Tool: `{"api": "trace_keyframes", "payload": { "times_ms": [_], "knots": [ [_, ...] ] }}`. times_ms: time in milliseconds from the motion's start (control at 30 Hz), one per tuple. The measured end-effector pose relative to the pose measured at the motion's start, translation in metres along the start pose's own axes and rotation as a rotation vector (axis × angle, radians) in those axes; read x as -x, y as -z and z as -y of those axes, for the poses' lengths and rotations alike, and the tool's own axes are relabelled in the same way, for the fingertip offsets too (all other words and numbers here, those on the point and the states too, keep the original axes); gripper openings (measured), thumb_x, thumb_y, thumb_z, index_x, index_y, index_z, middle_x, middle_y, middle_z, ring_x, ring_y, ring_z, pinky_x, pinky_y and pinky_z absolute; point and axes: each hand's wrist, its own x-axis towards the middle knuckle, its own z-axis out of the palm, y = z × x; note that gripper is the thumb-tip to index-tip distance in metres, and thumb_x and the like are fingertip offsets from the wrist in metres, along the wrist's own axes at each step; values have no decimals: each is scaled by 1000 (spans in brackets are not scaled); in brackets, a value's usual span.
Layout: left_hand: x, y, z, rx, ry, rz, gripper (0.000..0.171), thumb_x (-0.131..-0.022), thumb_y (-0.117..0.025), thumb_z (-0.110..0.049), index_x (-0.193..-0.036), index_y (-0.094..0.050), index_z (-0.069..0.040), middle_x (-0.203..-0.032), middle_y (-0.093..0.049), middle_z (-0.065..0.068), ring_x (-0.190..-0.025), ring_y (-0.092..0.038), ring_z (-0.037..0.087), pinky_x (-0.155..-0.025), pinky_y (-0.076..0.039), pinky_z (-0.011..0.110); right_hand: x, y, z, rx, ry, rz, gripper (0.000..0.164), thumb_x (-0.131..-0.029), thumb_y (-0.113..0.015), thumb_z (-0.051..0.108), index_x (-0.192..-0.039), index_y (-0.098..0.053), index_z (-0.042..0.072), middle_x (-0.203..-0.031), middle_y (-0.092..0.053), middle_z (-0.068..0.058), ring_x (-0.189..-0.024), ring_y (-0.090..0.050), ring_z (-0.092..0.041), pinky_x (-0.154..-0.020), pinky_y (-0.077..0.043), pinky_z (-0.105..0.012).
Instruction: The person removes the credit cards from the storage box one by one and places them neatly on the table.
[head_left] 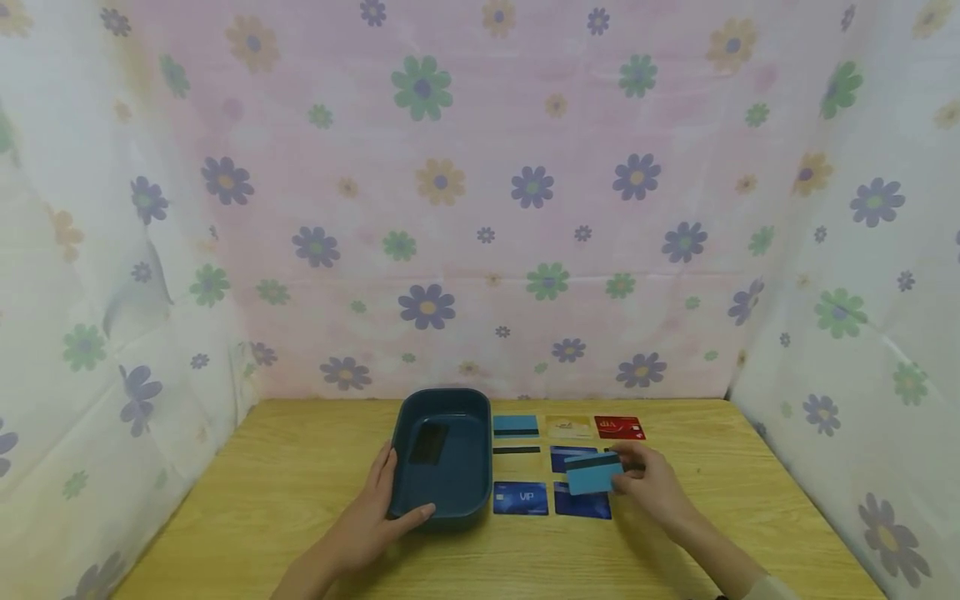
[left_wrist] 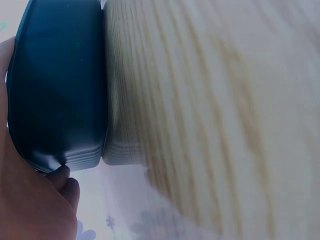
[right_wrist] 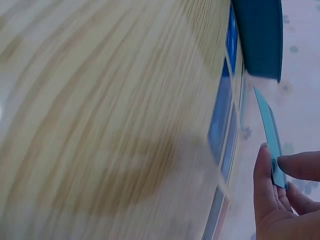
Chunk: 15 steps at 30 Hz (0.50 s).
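Observation:
My left hand (head_left: 365, 510) grips a dark teal plastic basin (head_left: 480, 508) by its left side, with the thumb over the near rim. A dark rectangular patch (head_left: 430, 444) shows on the basin's floor. In the head view my right hand (head_left: 654, 483) pinches a light blue card (head_left: 596, 477) with a black stripe between thumb and fingers. That card is raised over the rows of cards and partly overlaps two dark blue ones. Seen from the right wrist, the light blue card (right_wrist: 270, 132) is tilted nearly edge-on, clear of the table.
Right of the basin lie a striped light blue card (head_left: 516, 422), a gold card (head_left: 568, 430), a red VIP card (head_left: 619, 427), a striped cream card (head_left: 517, 463), a blue VIP card (head_left: 521, 502) and dark blue cards (head_left: 585, 507). Flowered cloth (head_left: 480, 200) encloses the wooden table (head_left: 300, 467).

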Motion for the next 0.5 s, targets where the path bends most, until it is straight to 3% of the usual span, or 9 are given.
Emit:
{"api": "trace_keyframes", "payload": {
  "times_ms": [267, 500],
  "knots": [
    [0, 0, 0, -1, -8, 4, 120, -89, -64, -71, -165, 3, -7, -171, 12, 10, -151, -23, 48, -111, -34, 66, 5, 30, -22, -5, -56, 14, 48, -87, -67, -10, -133, -54, -14, -120, -56, -26, -95, -66, -27, -72, -60, -33],
    [0, 0, -1, -6, 2, 6, 119, -89, -64, -71, -165, 2, -7, -171, 12, 11, -149, -25, 49, -109, -35, 67, 8, 42, -36, 24, -113, 6, 49, -85, -67, -9, -133, -54, -16, -112, -57, -21, -89, -62, -23, -71, -58, -31]
  ]
}}
